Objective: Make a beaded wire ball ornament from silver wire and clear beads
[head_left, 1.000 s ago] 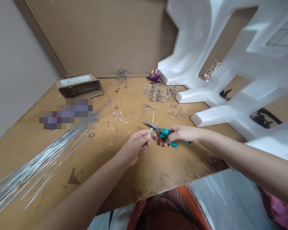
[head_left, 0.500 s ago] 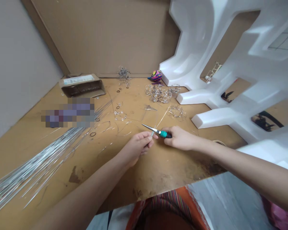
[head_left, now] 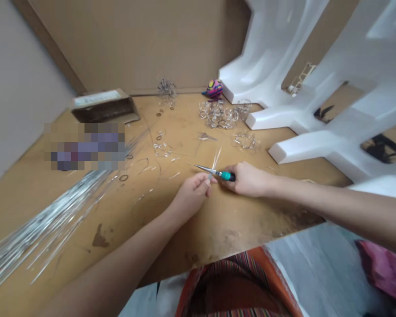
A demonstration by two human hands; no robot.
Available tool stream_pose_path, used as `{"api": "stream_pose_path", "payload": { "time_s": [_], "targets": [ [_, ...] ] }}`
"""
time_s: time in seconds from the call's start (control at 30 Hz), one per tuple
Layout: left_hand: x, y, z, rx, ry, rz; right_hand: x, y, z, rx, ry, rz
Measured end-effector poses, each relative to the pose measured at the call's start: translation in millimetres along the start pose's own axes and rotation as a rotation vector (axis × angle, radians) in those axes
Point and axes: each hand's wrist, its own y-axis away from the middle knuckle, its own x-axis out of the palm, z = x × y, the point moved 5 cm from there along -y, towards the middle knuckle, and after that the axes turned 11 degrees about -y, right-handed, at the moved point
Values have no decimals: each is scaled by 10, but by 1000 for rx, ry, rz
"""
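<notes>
My right hand [head_left: 246, 178] is closed around the dark and teal handle of long-nosed pliers [head_left: 227, 175], whose metal jaws point left. My left hand [head_left: 198, 188] pinches thin wires [head_left: 217, 157] that rise from the fingertips past the plier jaws. Wires and jaws cross close together; whether the jaws grip them I cannot tell. Ahead of my hands lies a small shiny piece with wire ends [head_left: 203, 137]. A ring of wire and clear beads [head_left: 246, 141] sits beyond my right hand, and another beaded ring [head_left: 163, 150] lies farther left.
A bundle of straight silver wires [head_left: 66, 198] stretches across the left side of the wooden table [head_left: 135, 246]. Behind it are an open cardboard box [head_left: 105, 110] and a blurred-out item. Tangled wire pieces [head_left: 218, 115] lie at the back; white moulded foam [head_left: 293, 145] stands right.
The view has shifted slightly, so the table items appear higher. The wires in my left hand now stand more upright and fan apart. The pliers remain in my right hand.
</notes>
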Motion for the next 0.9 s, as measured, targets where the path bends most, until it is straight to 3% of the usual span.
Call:
{"api": "stream_pose_path", "payload": {
  "time_s": [0.33,0.47,0.63,0.9],
  "targets": [
    [-88,14,-67,55,-34,-84,78,-165,2,27,-350,235],
    [-133,23,-89,31,-77,-122,62,-225,52,-23,-262,136],
    [-146,43,-117,48,-101,-137,85,-202,68,31,-130,24],
    [-158,11,-29,26,-157,-153,80,-217,111,82,66,-16]
  ]
}}
